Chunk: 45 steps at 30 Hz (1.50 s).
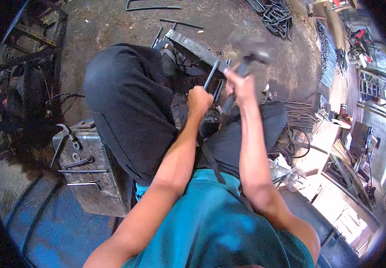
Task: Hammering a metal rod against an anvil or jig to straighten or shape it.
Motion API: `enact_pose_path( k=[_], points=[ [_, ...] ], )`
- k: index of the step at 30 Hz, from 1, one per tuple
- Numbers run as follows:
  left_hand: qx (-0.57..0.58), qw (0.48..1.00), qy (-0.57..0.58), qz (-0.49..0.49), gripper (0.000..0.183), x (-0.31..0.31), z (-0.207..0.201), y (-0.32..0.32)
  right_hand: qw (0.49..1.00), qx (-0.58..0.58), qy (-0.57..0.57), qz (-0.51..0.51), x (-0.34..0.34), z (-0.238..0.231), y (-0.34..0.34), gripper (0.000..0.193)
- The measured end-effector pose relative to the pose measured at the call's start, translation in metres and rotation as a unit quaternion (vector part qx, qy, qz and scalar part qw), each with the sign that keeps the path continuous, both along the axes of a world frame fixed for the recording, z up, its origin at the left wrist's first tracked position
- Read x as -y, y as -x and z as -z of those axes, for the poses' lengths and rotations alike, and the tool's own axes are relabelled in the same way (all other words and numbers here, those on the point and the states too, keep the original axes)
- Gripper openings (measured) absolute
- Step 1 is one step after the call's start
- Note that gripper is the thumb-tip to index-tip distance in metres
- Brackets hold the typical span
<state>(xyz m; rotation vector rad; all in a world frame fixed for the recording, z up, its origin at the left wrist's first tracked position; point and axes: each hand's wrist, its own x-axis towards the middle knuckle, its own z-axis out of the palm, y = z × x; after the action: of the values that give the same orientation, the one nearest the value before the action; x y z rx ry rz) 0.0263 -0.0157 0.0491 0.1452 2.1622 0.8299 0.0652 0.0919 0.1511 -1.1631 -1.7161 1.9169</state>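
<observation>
My left hand (199, 101) is closed round a thin metal rod (211, 75), which slants up and away to the end of a thick steel bar (196, 48). Just right of it, my right hand (242, 85) grips the dark handle of a hammer. The hammer head (259, 56) is smeared by motion and sits above and to the right of the rod's far end. Several short dark rods (219, 89) stand between my hands, beyond my left fist. What lies beneath the steel bar is partly hidden by my legs and hands.
A worn metal box (95, 156) at left carries a claw hammer (63, 130), a wrench (78, 162) and thin rods. Bent rods (274, 18) pile up at the far right, near a bundle of long rods (328, 56). A U-shaped rod (153, 7) lies on the floor.
</observation>
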Motion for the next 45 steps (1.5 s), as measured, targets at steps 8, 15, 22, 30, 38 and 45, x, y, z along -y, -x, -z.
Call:
enact_pose_path(
  k=[8,15,22,30,38,45],
  points=[
    [-0.012,0.999,0.015,0.025,0.027,-0.005,0.01,0.006,0.989,0.087,0.113,0.041,-0.012,0.045,-0.049,0.021],
    [0.042,0.998,0.034,0.032,0.038,0.0,0.004,0.014,0.997,-0.001,0.005,-0.074,-0.026,-0.059,-0.027,0.019],
    [0.072,0.995,0.057,0.048,0.054,0.014,0.003,0.024,0.886,-0.385,-0.089,-0.241,-0.049,-0.217,0.009,0.008],
    [0.042,0.996,0.059,0.045,0.043,0.01,0.004,0.031,0.971,-0.201,-0.055,-0.118,-0.018,-0.09,-0.006,0.009],
    [0.017,0.998,0.057,0.028,0.04,0.016,-0.001,0.028,0.986,0.136,0.097,0.017,0.005,0.062,-0.045,0.023],
    [-0.005,0.998,0.048,0.044,0.045,0.019,-0.011,0.028,0.99,0.074,0.119,-0.017,0.001,-0.004,-0.043,0.022]
  ],
)
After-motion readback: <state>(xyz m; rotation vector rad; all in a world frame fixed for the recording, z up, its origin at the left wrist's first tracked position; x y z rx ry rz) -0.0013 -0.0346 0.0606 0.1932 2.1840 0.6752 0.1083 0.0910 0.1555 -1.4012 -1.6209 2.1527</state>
